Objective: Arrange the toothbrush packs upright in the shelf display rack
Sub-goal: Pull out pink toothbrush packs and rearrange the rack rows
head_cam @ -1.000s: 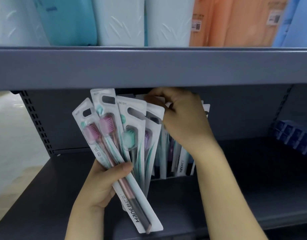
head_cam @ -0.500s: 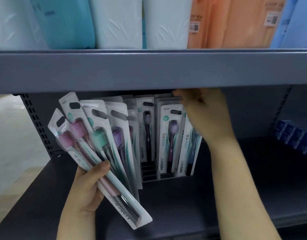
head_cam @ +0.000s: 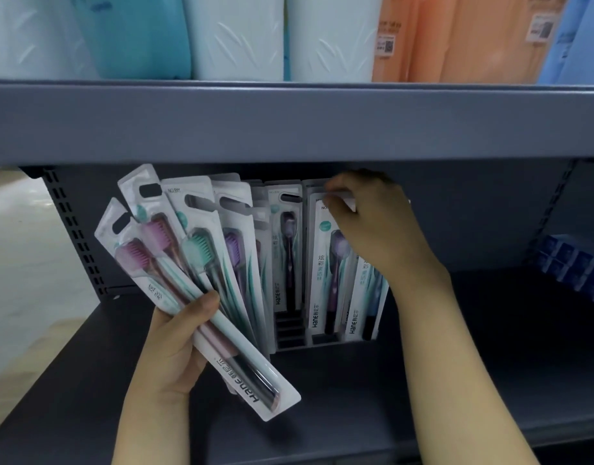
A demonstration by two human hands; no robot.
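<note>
Left hand (head_cam: pixel 173 344) gripping, thumb up; right hand (head_cam: pixel 376 226) raised, seemingly pinching.

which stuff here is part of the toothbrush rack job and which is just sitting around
Part of the job:
- fanned toothbrush packs, gripped by the left hand
- packs standing in the display rack
- front pack, its top touched by the right hand

Just sitting around:
- tissue packs on the upper shelf
- blue boxes at right

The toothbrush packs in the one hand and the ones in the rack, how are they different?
The packs in the left hand are fanned out and tilted; the packs in the rack stand upright in slots. The fanned packs show pink, teal and purple brush heads; the rack packs show purple ones. The right hand touches the rack packs' tops. All share white cards with the same brand print.
</note>
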